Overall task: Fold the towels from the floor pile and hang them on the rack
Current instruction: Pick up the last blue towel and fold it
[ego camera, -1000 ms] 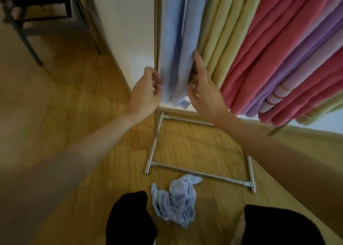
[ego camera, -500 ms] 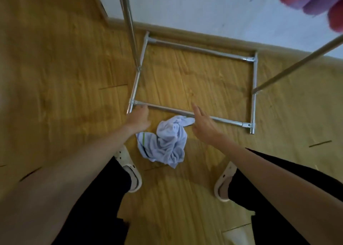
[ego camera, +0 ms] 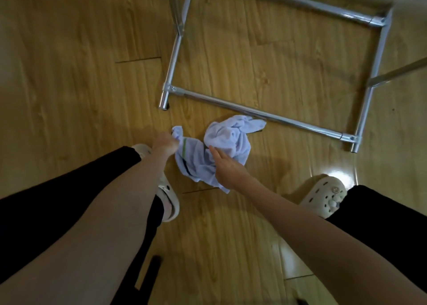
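Note:
A crumpled pale blue towel [ego camera: 227, 140] with a green and a dark stripe lies on the wooden floor, just in front of the rack's metal base frame [ego camera: 261, 114]. My left hand [ego camera: 165, 142] grips the towel's left corner, and a small tuft sticks up past the fingers. My right hand [ego camera: 227, 169] rests on the towel's lower right part with a finger stretched out over the cloth. The hanging bars of the rack and the towels on them are out of view.
My two feet in cream clogs [ego camera: 324, 198] stand either side of the towel, legs in black trousers. Slanted rack uprights [ego camera: 397, 71] rise at the top and right. Wooden floor [ego camera: 69, 73] spreads to the left.
The view dropped from the hung towels to the floor. Both hands came down to the crumpled towel; the left one has taken hold of its corner and the right one now lies on it.

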Demonstrator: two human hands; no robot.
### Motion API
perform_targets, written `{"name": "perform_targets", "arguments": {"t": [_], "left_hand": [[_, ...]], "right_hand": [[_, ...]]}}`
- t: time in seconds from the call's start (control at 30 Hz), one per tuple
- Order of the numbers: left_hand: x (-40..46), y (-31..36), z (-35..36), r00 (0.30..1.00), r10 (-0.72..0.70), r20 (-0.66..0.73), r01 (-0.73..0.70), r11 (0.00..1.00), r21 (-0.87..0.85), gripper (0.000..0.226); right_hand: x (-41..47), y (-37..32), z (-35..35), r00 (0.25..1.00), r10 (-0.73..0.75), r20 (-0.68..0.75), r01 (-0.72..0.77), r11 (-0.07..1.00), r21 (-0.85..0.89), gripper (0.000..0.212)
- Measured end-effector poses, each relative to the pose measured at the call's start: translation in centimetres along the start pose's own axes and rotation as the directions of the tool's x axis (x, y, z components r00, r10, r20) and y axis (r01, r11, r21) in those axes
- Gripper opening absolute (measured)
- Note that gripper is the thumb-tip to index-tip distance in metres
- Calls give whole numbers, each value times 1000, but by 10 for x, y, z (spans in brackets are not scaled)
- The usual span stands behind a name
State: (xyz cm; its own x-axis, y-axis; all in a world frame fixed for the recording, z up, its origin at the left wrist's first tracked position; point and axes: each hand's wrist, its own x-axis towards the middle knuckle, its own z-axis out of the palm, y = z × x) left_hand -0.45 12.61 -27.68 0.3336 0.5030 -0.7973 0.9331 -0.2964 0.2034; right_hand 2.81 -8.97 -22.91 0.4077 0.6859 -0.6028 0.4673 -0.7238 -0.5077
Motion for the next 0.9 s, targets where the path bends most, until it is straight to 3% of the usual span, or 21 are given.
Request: {"name": "perform_targets", "arguments": {"t": [0.17,0.33,0.47,0.6,0.7,0.8,0.9], "left_hand": [[-23,12,11,999,-21,31,25,992,-122,29],[-59,26,16,968,248,30,-243,963,-119,12],[-94,39,14,923,377,71,-365,920,-139,5],[-143,50,7,835,548,44,-539,832,-130,3],[-189,59,2,714,700,11,-699,713,-51,7],[-244,69,-7,640,763,-85,-768,638,-59,7],[-296,78,-21,593,787,-169,-805,573,-154,10]], "right_hand": [[2,14,-3,991,107,75,-111,992,51,77],[-11,17,-21,985,136,110,-140,990,29,76],[-35,12,-42,976,187,113,-188,982,6,67],[-73,0,-79,977,211,36,-213,976,46,58],[-108,-11,-107,968,217,-122,-181,950,256,43],[-148,-26,-135,885,387,-259,-164,780,603,27],[-191,-46,-166,840,493,-228,-63,506,860,27]]}}
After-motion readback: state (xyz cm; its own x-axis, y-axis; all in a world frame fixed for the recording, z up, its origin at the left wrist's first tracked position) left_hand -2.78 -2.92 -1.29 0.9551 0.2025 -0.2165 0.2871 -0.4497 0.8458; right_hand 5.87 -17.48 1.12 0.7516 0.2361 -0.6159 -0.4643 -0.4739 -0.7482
